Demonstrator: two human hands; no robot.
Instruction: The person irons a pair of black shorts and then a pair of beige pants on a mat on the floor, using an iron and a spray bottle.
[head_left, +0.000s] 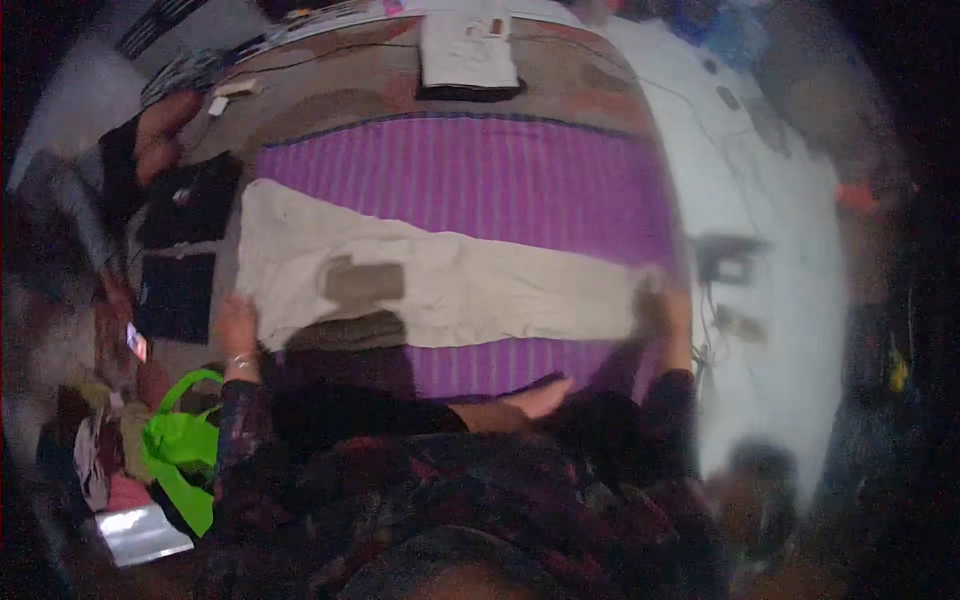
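Note:
A long cream cloth garment (450, 285), wide at the left and narrower at the right, lies stretched over a purple striped mat (495, 180). My left hand (238, 324) grips its lower left corner. At the garment's narrow right end is my right hand (664, 296), blurred, with its fingers on the cloth's edge; how firmly they close cannot be made out. Shadows of my head and arms fall across the cloth. One bare foot (544, 399) rests at the mat's near edge.
Dark folded cloths (176, 296) lie left of the mat, near another person (161, 131). A green bag (180, 442) and a silvery packet (142, 534) are at lower left. Beyond the mat sits a white folded cloth (469, 56). A pale raised surface (772, 315) with cables runs along the right.

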